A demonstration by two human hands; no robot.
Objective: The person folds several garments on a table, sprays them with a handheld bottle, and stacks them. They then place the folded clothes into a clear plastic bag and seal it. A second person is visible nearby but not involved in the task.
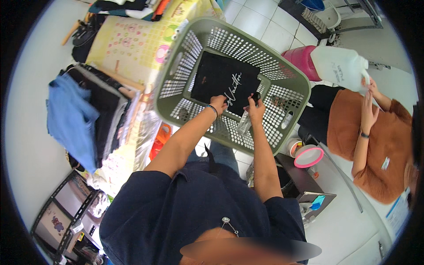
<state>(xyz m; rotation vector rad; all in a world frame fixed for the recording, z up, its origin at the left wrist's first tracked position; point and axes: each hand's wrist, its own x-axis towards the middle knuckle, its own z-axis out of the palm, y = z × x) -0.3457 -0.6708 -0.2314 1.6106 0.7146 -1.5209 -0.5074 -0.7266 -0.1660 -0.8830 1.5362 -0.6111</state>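
Observation:
A green perforated plastic laundry basket (171,106) stands in front of me. Inside it lies a folded black garment (214,73) with white lettering across its front. My left hand (218,104) has its fingers curled in a pinch on the near edge of that garment. In my right hand (255,110) is a clear spray bottle (244,124), tilted over the basket's near right part, its dark nozzle above my fingers. Most of the grip is visible, but whether any mist comes out cannot be made out.
On the left, a yellow patterned table (132,33) bears stacked folded clothes, including blue jeans (70,112). At right, a person in a brown top (353,119) handles a whitish jug (336,64) beside a pink container (301,62). A pink-rimmed tub (308,156) stands near my right elbow.

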